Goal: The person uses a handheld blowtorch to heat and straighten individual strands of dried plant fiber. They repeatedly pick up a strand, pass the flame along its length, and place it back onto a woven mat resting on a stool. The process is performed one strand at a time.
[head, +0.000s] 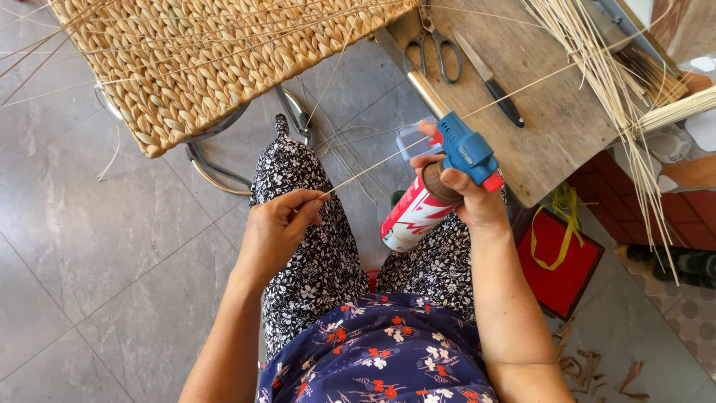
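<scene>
I see my left hand (277,224) pinching the near end of a thin reed strand (418,144), thumb and forefinger closed tight on it. The strand runs far-right, crossing just above the torch. My right hand (466,195) wraps the gas torch can (415,216), fingers closed round its neck, blue torch head (464,148) and metal nozzle (425,91) pointing far-left. Far left sits a woven panel (201,60) on a metal frame (216,168). Far right, a wooden board (552,119) carries 1 pair of scissors (432,41) and 1 knife (492,82). A reed bundle (619,97) drapes over the board's right edge. A red box (559,261) lies on the floor, near right.
</scene>
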